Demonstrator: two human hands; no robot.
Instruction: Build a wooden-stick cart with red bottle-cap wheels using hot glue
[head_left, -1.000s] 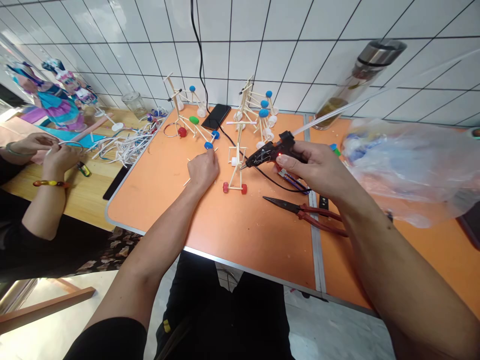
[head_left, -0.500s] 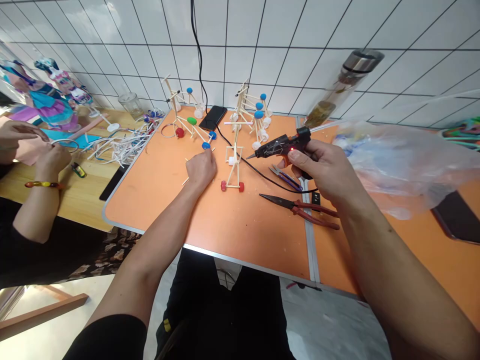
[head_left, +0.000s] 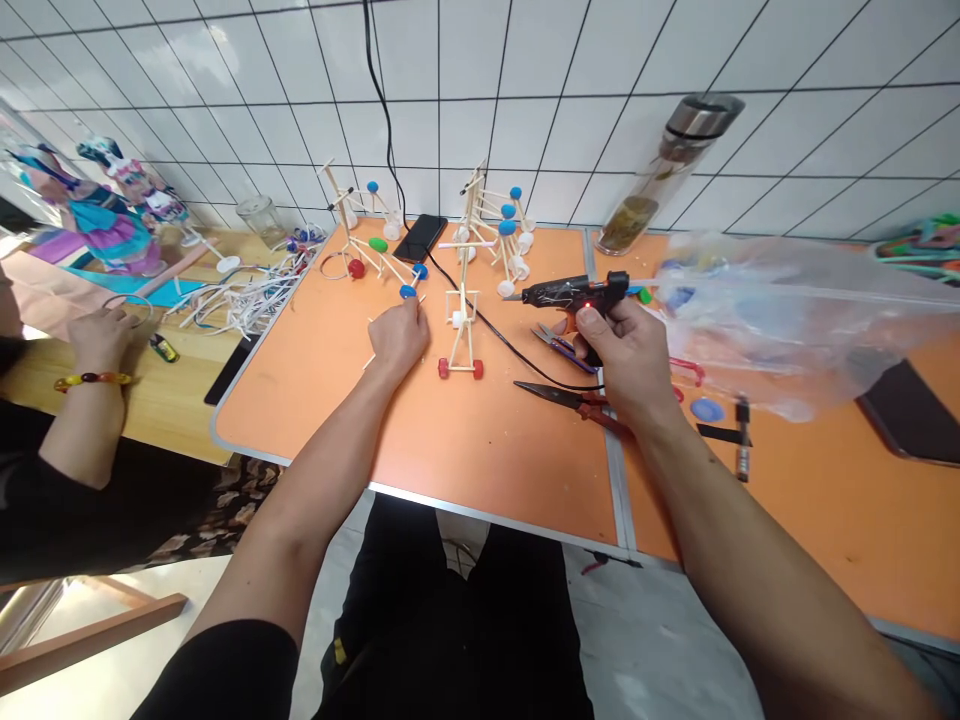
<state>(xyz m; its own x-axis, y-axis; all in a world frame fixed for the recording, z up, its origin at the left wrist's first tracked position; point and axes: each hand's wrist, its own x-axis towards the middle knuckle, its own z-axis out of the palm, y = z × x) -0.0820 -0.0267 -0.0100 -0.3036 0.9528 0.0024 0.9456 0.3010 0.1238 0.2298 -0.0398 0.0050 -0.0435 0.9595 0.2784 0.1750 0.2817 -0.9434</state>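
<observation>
My left hand [head_left: 399, 336] is closed on the orange table, with ends of thin wooden sticks [head_left: 369, 361] showing on both sides of it. My fingers hide most of these sticks. In my right hand [head_left: 631, 345] is a black hot glue gun [head_left: 564, 292] with a lit red light, its nozzle pointing left. Between my hands stands a small wooden-stick model [head_left: 470, 335] with red wheels at its near end. Behind my left hand is another stick model [head_left: 362, 243] with a green, a red and blue caps. A further stick model [head_left: 486, 215] with blue and white wheels stands near the wall.
Pliers [head_left: 570, 398] and small snips [head_left: 559, 346] lie below the glue gun, whose black cable [head_left: 504, 340] crosses the table. A phone [head_left: 421, 238], a glass bottle [head_left: 660, 175] and a plastic bag [head_left: 795, 320] are around. At left, another person's hand [head_left: 101, 335] rests by white strips [head_left: 232, 290].
The glue gun has turned more level, and my right hand has drawn slightly down, uncovering small parts on the right. My left hand stays in place. The other person's farther hand has pulled back left.
</observation>
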